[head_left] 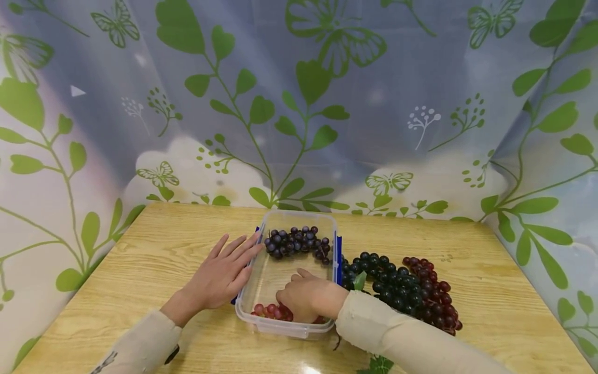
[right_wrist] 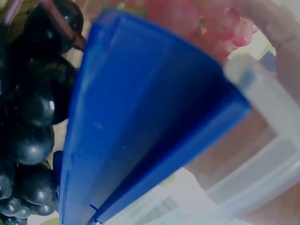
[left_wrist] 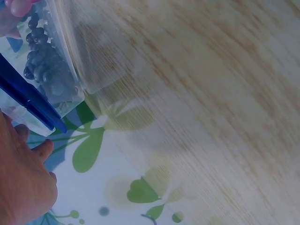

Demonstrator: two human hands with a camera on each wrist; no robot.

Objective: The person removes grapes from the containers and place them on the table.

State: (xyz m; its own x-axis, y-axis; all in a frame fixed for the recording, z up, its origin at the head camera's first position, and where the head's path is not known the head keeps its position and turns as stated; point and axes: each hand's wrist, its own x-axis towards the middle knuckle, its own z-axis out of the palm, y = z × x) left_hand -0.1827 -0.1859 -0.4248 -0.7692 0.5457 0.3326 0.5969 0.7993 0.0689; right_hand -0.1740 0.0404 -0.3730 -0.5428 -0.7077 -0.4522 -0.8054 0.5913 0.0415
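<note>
A clear plastic container [head_left: 280,327] with blue side latches stands on the table. My right hand [head_left: 303,298] reaches inside near the front, its bent fingers gripping a bunch of pink-red grapes [head_left: 271,311]; part of the bunch is hidden beneath the hand. In the right wrist view, a blue latch [right_wrist: 126,93] covers much of the work, with the pink grapes [right_wrist: 225,23] behind. My left hand [head_left: 224,278] lies with straight fingers against the container's left side, fingertips touching its rim. A dark purple grape bunch [head_left: 291,242] rests in the container's far end.
Right of the container lie a blackish-green grape bunch [head_left: 394,285] and a dark red one [head_left: 441,298]. A green leaf [head_left: 380,365] shows at the front edge of the head view, below my right forearm. A patterned curtain [head_left: 364,130] hangs behind the wooden table [head_left: 187,234].
</note>
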